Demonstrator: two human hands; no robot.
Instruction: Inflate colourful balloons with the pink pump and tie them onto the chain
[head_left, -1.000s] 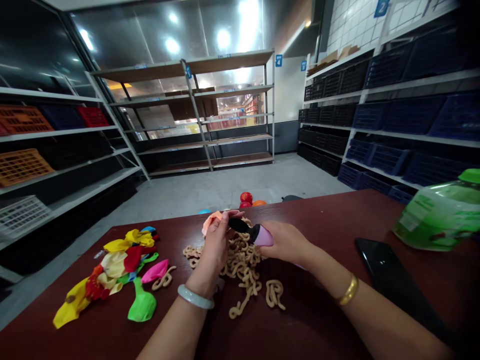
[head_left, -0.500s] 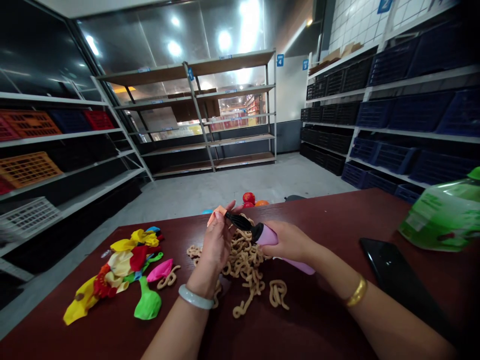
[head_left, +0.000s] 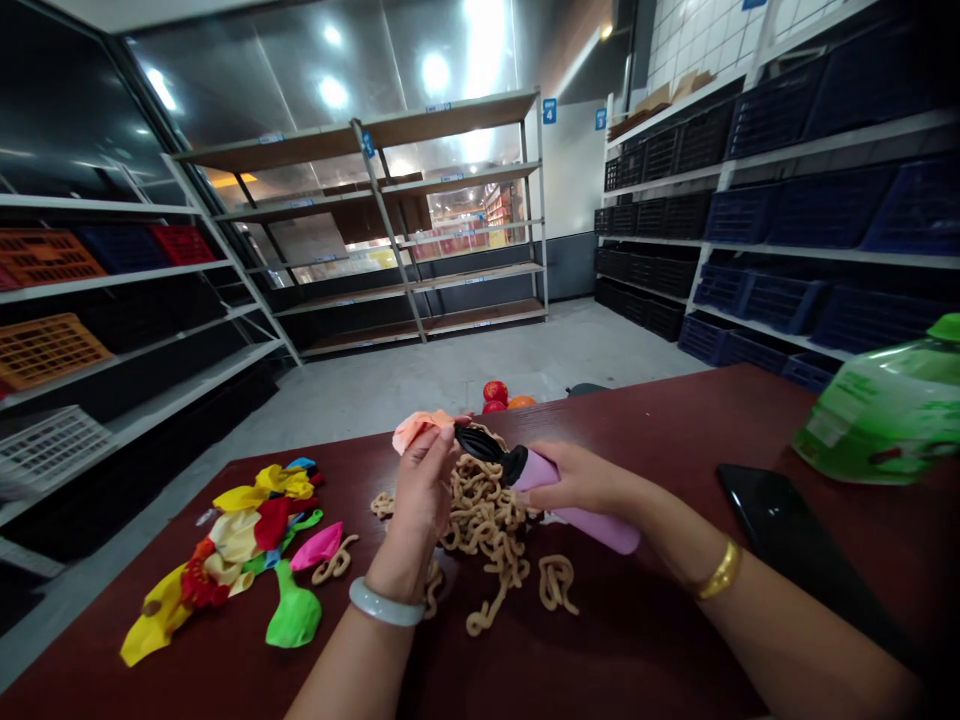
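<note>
Pinching a limp, peach-coloured rubber balloon (head_left: 416, 430) in the left hand (head_left: 420, 475), thumb and fingers nearly together, near the tabletop's far edge. Gripping a lilac, tube-shaped plastic tool (head_left: 604, 522) in the right hand (head_left: 574, 485), fingers curled round, with its ribbed black end (head_left: 480, 443) close to the left fingertips; whether touching, cannot tell. Below, on the dark red-brown wooden tabletop (head_left: 660, 640), a heap of tan, coiled, cord-like strands (head_left: 480, 505); towards the left edge, limp multicoloured balloons (head_left: 236, 535).

Peach balloon (head_left: 420, 429), lilac-and-black pump (head_left: 533, 471), tan strands (head_left: 480, 510), dark red tabletop (head_left: 645, 640)
</note>
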